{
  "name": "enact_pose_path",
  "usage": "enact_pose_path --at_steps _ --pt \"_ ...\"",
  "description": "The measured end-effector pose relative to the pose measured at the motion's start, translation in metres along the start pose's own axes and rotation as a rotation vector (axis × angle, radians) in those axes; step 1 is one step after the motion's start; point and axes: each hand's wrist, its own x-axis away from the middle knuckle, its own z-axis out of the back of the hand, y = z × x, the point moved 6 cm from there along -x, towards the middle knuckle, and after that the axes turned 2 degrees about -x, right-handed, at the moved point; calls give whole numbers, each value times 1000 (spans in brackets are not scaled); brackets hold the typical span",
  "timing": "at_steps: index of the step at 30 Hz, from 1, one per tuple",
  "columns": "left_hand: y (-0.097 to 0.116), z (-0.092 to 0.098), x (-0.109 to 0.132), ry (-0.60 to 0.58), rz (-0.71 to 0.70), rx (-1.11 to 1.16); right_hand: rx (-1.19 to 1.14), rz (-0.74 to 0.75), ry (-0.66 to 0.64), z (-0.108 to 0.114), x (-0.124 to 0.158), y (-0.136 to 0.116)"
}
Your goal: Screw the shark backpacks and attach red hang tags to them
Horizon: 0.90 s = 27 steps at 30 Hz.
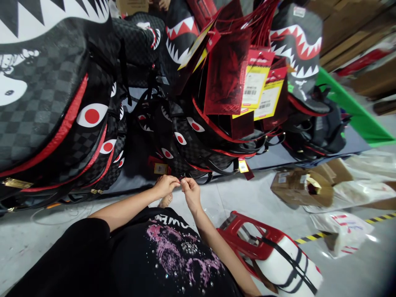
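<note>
My left hand (165, 184) and my right hand (191, 190) meet in front of me, both pinched closed on a small dark thing I cannot make out, close to a black strap (202, 178) of a backpack. Above them, a heap of black checkered backpacks (192, 140) with red trim, shark teeth and red-and-white eyes lies on a low platform (278, 154). Red hang tags with yellow and white labels (256, 84) dangle from the bags at upper centre.
A red plastic stool (247, 241) lies beside my right arm with a white bag (287, 268) on it. Crumpled brown paper and cardboard (303, 187) and clear plastic bags (359, 192) litter the grey floor at right. Yellow-black tape (312, 237) marks the floor.
</note>
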Motion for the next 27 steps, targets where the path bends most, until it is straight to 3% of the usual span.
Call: enact_pose_path --at_steps 9,15,20,27 --pt "10 3 0 -67 56 -131 83 104 90 4 0 5" --pt "4 0 -2 -100 145 -141 117 106 -10 1 -3 7" --pt "3 -1 -9 -136 173 -202 124 120 -23 2 -5 8" --pt "12 -6 -8 -96 152 -329 121 157 -12 5 -6 9"
